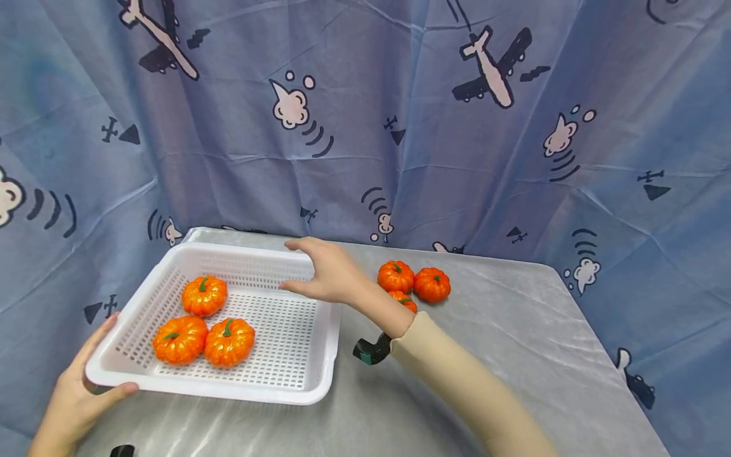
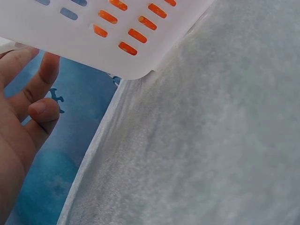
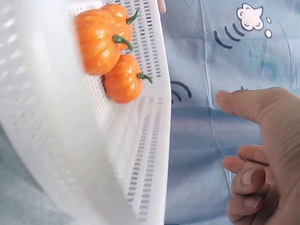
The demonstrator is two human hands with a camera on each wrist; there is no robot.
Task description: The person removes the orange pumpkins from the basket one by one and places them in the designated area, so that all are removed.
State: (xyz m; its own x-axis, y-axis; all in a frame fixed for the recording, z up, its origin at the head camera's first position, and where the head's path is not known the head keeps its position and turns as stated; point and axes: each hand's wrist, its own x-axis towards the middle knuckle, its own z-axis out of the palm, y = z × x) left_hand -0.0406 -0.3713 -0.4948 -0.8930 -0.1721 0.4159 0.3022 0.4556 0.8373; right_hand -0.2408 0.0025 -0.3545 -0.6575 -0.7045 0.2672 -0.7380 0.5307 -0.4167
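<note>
The left hand (image 1: 71, 397) grips the near left corner of the white basket (image 1: 285, 387), thumb (image 1: 117, 391) lying along the rim and fingers (image 1: 97, 333) curled up against the outer wall; in the left wrist view that corner overhangs the table edge (image 2: 93, 154). The right hand (image 1: 325, 274) hovers just over the basket's far right corner, empty, its fingers loosely apart and relaxed, with no contact visible. Inside the basket lie three small pumpkins (image 1: 204, 295), toward its left half, two of them touching. Three more pumpkins (image 1: 431, 284) sit bunched on the grey table (image 1: 514, 355), just right of the basket and behind the right forearm. Risk, as a judgement: with one corner off the table and only one hand holding, a pull leftward could tip the basket and roll its pumpkins out; a sweep of the right sleeve could knock the loose group.
</note>
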